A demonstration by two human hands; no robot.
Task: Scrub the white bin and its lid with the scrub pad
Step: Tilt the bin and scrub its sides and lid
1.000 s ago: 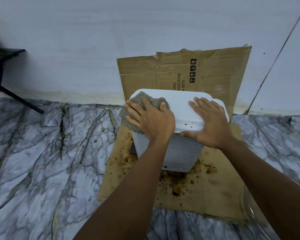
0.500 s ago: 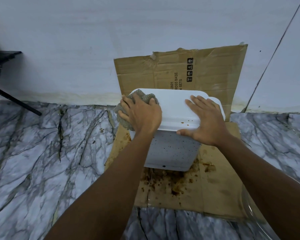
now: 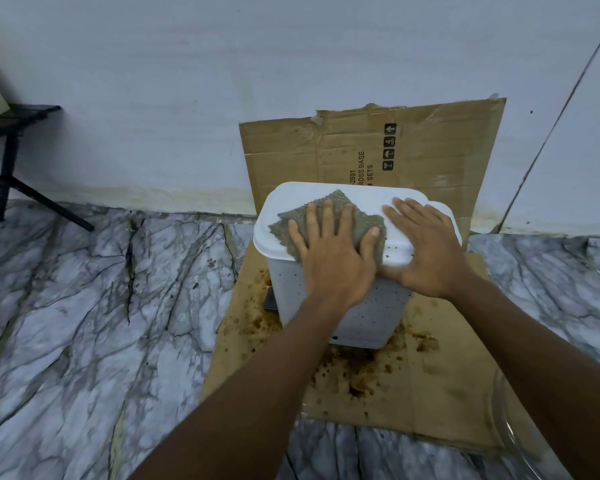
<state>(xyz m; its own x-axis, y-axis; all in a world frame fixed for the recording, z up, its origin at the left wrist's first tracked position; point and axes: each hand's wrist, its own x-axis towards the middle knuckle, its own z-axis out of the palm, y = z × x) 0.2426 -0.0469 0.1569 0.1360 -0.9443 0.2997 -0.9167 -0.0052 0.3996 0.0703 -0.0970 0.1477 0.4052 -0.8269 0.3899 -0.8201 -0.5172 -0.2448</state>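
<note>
**Pad flat on the lid**

Left hand (image 3: 333, 261) presses the scrub pad (image 3: 342, 202) onto the lid (image 3: 400, 197), fingers straight and spread. Right hand (image 3: 430, 251) lies flat beside it, fingers extended. The white bin (image 3: 371, 317) stands on stained cardboard (image 3: 437, 157) printed "ROSS BASE", "SETS".

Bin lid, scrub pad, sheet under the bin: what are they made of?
Lid: looks like moulded plastic, smooth semi-matte white, with rounded corners and a rolled lip.
Scrub pad: grey-green with a coarse nubbly texture, probably synthetic mesh; the exact fibre is unclear.
Sheet: brown corrugated cardboard, shown by its fold creases, torn edge and printed shipping marks; brown stains around the bin.
</note>
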